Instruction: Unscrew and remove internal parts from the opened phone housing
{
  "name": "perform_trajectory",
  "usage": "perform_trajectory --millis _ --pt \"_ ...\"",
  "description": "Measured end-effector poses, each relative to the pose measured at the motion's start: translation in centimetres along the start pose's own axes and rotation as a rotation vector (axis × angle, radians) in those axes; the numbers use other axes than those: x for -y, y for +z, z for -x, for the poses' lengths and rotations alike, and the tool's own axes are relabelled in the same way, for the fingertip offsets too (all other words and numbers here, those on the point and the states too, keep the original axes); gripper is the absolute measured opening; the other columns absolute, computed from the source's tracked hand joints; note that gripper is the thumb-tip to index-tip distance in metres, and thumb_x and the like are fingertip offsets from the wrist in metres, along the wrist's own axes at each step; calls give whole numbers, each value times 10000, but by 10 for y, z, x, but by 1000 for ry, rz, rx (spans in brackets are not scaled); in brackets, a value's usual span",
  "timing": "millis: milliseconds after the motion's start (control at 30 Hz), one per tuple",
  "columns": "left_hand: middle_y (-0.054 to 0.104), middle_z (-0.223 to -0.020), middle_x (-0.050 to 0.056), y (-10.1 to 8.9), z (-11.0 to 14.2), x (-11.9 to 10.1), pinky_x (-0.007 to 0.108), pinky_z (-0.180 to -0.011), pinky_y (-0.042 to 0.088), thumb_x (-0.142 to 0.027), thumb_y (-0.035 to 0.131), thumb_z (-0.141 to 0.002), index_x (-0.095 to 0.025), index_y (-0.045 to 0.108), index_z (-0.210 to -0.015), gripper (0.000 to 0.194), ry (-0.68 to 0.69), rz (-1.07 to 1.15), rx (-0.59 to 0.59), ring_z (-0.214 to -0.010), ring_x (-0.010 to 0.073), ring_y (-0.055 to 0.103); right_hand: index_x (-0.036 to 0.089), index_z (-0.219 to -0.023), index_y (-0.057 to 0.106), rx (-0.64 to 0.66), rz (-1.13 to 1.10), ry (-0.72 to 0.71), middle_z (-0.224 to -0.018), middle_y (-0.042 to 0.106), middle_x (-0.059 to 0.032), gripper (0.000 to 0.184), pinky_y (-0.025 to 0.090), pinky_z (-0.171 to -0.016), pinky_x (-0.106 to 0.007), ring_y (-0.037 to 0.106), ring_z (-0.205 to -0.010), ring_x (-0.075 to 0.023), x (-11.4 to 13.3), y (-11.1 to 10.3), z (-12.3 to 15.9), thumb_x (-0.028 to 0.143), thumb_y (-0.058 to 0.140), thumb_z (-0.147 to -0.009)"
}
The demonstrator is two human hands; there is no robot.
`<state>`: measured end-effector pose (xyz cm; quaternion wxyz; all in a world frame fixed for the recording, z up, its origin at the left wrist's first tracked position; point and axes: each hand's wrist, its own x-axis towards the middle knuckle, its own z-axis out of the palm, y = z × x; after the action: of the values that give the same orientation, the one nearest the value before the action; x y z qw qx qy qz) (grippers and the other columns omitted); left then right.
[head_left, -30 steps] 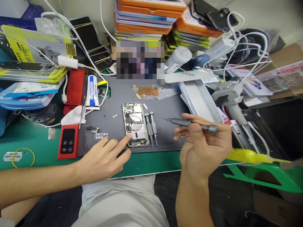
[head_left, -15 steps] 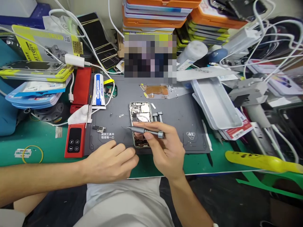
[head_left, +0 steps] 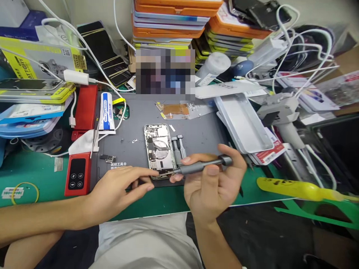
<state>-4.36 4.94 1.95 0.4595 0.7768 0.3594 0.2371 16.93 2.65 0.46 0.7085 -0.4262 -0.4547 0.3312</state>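
Observation:
An opened phone (head_left: 159, 147) with its back off lies on a dark grey work mat (head_left: 202, 130), its insides showing. My right hand (head_left: 215, 185) is closed round a grey screwdriver (head_left: 203, 166) held almost level, its tip at the phone's near edge. My left hand (head_left: 120, 188) rests on the mat's front edge, index finger stretched to the phone's lower left corner, next to the driver's tip, holding nothing. Two more grey screwdrivers (head_left: 178, 146) lie just right of the phone.
A red device with buttons (head_left: 76, 175), a white cloth (head_left: 82, 142) and a glue tube (head_left: 106, 112) sit left of the mat. A metal tray (head_left: 244, 125) and tangled white cables (head_left: 297, 48) crowd the right. Stacked orange cases (head_left: 171, 18) stand behind. A yellow tool (head_left: 291, 186) lies front right.
My right hand has shifted right and lowered the screwdriver, its tip going from left of the phone to the phone's near edge. My left index finger has stretched out toward that edge.

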Motion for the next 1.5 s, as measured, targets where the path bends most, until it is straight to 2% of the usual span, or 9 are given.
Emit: perform_trajectory --millis 67,100,233,333,467,633,1033,1167,1500 --pt "826 -1107 -62 -1 -1 -1 160 -641 509 -219 681 -1047 -304 656 -1421 384 -49 92 -4 -819 85 711 335 -1380 606 60 -27 64 -953 791 16 323 673 -521 -243 717 -586 -113 1 -2 0 291 630 -1060" --pt "831 -1119 -61 -1 -1 -2 150 -640 514 -210 703 -1034 -304 674 -1410 389 -55 123 -8 -848 86 727 340 -1404 594 100 -33 76 -971 789 15 375 685 -541 -253 714 -583 -111 1 -2 1 283 665 -1040" --pt "841 -1089 -44 -4 -3 -4 137 -741 554 -234 735 -1022 -267 799 -1188 181 -46 165 -34 -954 103 773 363 -1452 538 177 0 64 -1007 785 17 549 704 -587 -256 722 -628 -113 2 -1 3 200 747 -971" --pt "844 -1077 -38 -5 -4 -4 138 -747 561 -241 732 -1026 -261 817 -1155 156 -64 185 -35 -948 105 783 358 -1439 535 166 20 68 -1007 786 14 537 707 -601 -245 729 -661 -114 2 -1 4 164 726 -977" --pt "845 -1001 -36 -5 -5 -5 143 -660 537 -236 758 -1007 -261 834 -1106 128 -86 205 -43 -820 92 769 350 -1416 553 177 -21 82 -1035 791 11 531 722 -627 -268 754 -690 -122 3 -2 4 118 718 -968" --pt "839 -948 -15 -4 -5 -5 166 -651 570 -226 739 -1015 -236 843 -1073 119 -77 240 -82 -717 95 739 342 -1390 567 171 -23 59 -1029 800 4 517 708 -599 -268 766 -711 -141 1 -1 5 115 729 -954" --pt "837 -1000 -9 -4 -6 -7 141 -685 572 -176 701 -1033 -201 829 -1114 153 -42 252 -99 -703 68 714 362 -1389 556 144 85 55 -994 800 1 478 696 -609 -333 755 -705 -175 0 -2 5 237 753 -972" --pt "838 -1013 -6 -4 -6 -7 144 -711 578 -170 707 -1032 -193 825 -1132 156 -23 260 -95 -695 62 711 366 -1374 578 138 108 33 -974 795 4 459 694 -678 -360 761 -727 -182 1 -2 4 266 769 -969" --pt "847 -1033 16 -4 -7 -6 174 -704 610 -177 719 -1024 -194 832 -1125 152 -25 292 -64 -681 82 722 367 -1387 590 157 71 77 -980 793 5 455 663 -671 -336 760 -807 -190 1 -4 3 254 750 -976"
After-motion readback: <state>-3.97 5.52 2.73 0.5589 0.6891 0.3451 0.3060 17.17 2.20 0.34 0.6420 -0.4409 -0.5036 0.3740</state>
